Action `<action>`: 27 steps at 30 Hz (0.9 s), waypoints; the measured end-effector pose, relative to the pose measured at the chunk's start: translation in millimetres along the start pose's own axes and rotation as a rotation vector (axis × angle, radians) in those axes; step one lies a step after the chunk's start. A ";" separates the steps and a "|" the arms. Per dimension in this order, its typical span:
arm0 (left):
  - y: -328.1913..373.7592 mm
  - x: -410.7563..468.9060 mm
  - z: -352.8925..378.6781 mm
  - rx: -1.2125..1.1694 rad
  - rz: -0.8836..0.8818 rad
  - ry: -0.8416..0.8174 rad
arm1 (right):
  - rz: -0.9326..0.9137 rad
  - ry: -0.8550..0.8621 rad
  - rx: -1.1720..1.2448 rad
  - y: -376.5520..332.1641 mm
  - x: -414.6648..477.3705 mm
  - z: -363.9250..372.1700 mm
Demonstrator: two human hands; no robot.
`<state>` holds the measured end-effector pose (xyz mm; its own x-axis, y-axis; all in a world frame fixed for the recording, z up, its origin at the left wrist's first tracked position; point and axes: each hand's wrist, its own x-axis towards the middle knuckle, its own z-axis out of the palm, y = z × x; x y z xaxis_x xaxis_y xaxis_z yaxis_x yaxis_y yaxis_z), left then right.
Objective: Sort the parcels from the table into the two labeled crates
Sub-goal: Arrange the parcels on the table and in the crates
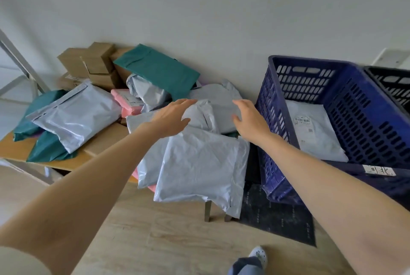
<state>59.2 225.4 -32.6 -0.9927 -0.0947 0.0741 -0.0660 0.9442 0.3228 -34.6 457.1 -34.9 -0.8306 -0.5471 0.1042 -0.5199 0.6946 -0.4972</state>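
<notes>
A heap of parcels covers the wooden table [20, 148]: grey mailer bags, green bags, a pink one and brown cartons. My left hand [172, 117] and my right hand [249, 119] reach out with fingers extended, one on each side of a bulky grey parcel [210, 115] in the middle of the heap. Whether they touch it is unclear. A large flat grey bag [199, 166] hangs over the table's front edge below them. The blue crate [359, 97] on the right holds one grey labelled parcel [315, 132]. A label [379, 171] is stuck on its near rim.
A black crate [395, 84] stands behind the blue one at the far right. Cartons [95, 61] and a green bag [159, 70] lean against the white wall. A dark mat [279, 214] lies on the wooden floor below the crate. A metal frame [20, 64] stands at left.
</notes>
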 end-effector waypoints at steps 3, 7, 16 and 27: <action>-5.3 -20.9 23.0 -0.117 -0.025 0.009 | 0.013 -0.039 0.008 1.5 -19.9 21.6; -12.5 -46.9 57.9 -0.159 -0.082 -0.027 | 0.014 -0.096 -0.004 8.7 -44.7 49.6; -36.5 -99.3 114.6 -0.182 -0.242 -0.139 | 0.031 -0.285 -0.068 35.3 -85.7 104.2; -42.3 -114.6 147.3 -0.145 -0.324 -0.095 | 0.015 -0.477 -0.113 50.8 -104.4 157.1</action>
<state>161.0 242.9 -193.7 -0.9279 -0.3456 -0.1401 -0.3707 0.8144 0.4463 57.1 476.1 -206.3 -0.6679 -0.6714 -0.3211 -0.5492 0.7358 -0.3962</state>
